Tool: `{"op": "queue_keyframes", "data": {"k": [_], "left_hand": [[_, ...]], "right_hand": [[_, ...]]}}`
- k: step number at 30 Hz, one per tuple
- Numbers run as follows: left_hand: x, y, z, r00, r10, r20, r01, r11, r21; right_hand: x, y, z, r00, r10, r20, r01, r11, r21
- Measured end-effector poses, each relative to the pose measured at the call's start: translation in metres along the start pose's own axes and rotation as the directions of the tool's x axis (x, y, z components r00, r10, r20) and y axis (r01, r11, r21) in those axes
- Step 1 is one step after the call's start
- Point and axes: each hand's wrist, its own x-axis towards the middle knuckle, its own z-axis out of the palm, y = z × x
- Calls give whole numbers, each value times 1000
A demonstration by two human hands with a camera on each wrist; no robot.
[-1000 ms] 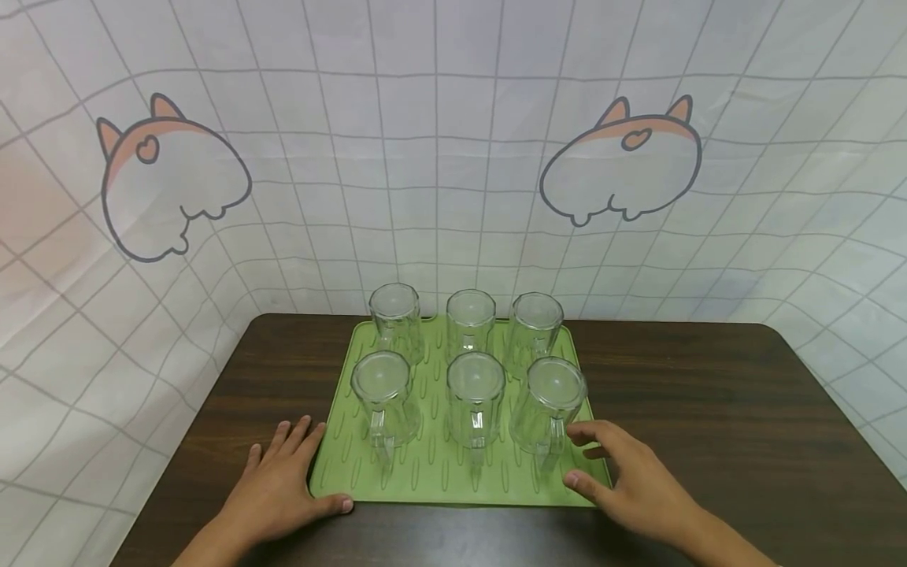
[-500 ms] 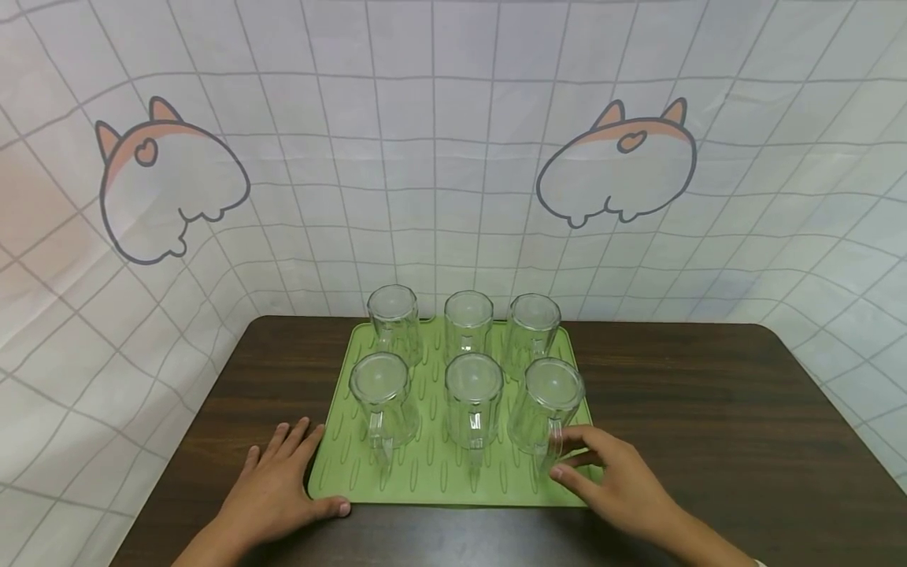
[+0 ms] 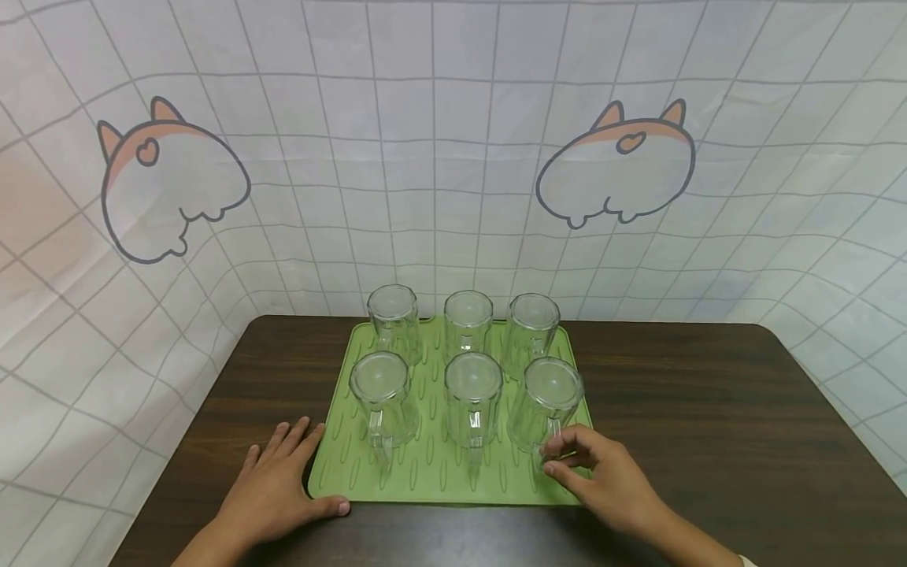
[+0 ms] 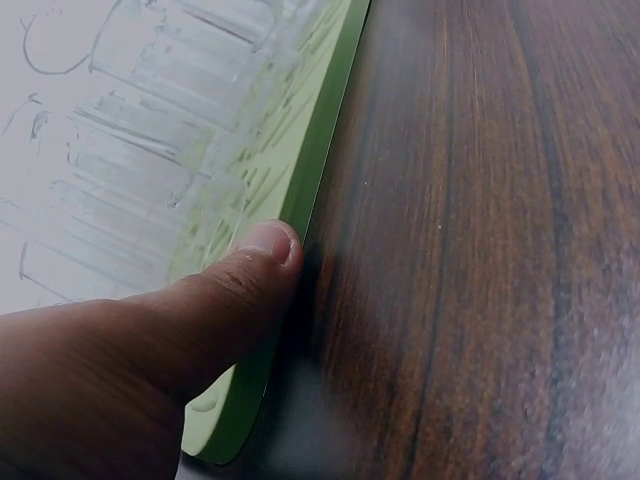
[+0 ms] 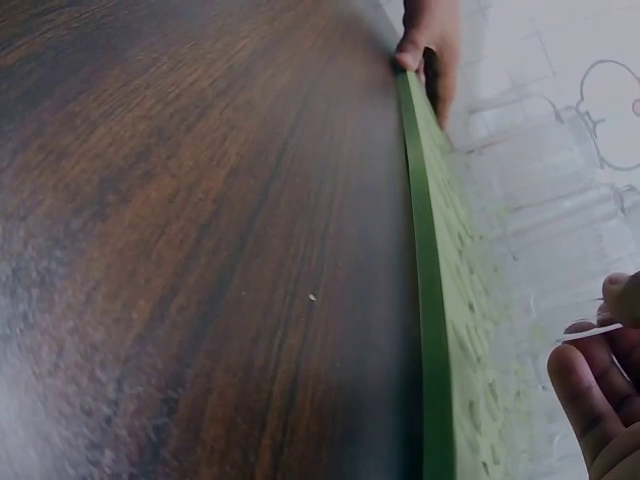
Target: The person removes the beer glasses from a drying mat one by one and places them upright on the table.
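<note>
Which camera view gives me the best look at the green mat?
The head view: it shows nearly the whole green mat from above, under glass mugs. The left wrist view shows a narrow strip, partly behind the left hand; the right wrist view, mainly its near edge and foreshortened top.

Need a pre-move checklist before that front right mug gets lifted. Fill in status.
1. Right hand at the handle of the front right mug: ok.
2. Grip firm enough to lift: cannot tell.
3. Left hand at the green mat: ok, thumb over its front edge.
4. Front right mug standing, not tipped: ok.
5. Gap to front middle mug: ok, narrow.
6. Gap to back right mug: cannot tell, they overlap in the head view.
</note>
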Motion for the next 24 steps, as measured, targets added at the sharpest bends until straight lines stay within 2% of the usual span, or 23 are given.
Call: {"op": "queue_keyframes", "data": {"k": [4, 11, 17, 24], "left_hand": [[0, -1, 1, 1000, 5, -10, -5, 1000, 3], [0, -2, 2, 1000, 5, -7, -5, 1000, 5], [0, -1, 2, 1000, 9, -15, -9, 1000, 3], [1, -2, 1, 1000, -1, 6, 1, 1000, 1]], "right_hand": [[0, 0, 2, 1000, 13, -16, -13, 1000, -5], [-1, 0, 3, 997, -42, -62, 40, 999, -38], [-2, 2, 1, 997, -50, -53, 48, 998, -39], [-2, -2, -6, 992, -118, -53, 115, 992, -56]]}}
